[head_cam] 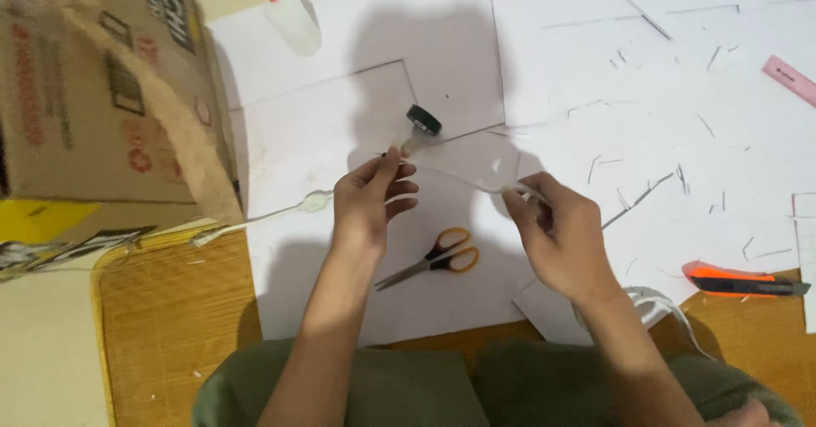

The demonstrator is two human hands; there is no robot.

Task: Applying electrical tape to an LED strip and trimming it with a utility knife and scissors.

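A thin, clear strip of tape [459,176] runs taut between the two hands, slightly blurred and pale against the white sheets under it. At its left end sits a small roll with a black core [422,120], tilted and raised just above the left hand [367,202]. The left hand's grip is closed on the tape near the roll, thumb and forefinger pinched together, the other fingers curled loosely below. The right hand [557,236] is closed on the other end of the strip, fingertips pressed together at its upper left side. The strip hangs in the air between the hands, above the white paper sheets [340,121] that cover the desk [170,325].

Orange-handled scissors [433,259] lie shut on the paper just below and between the hands. An orange utility knife [739,281] lies to the right, well apart from the right hand. A glue bottle with a red tip [289,15] lies at the top left, beside a cardboard box [93,87]. A white cord [263,216] crosses the paper's left edge.
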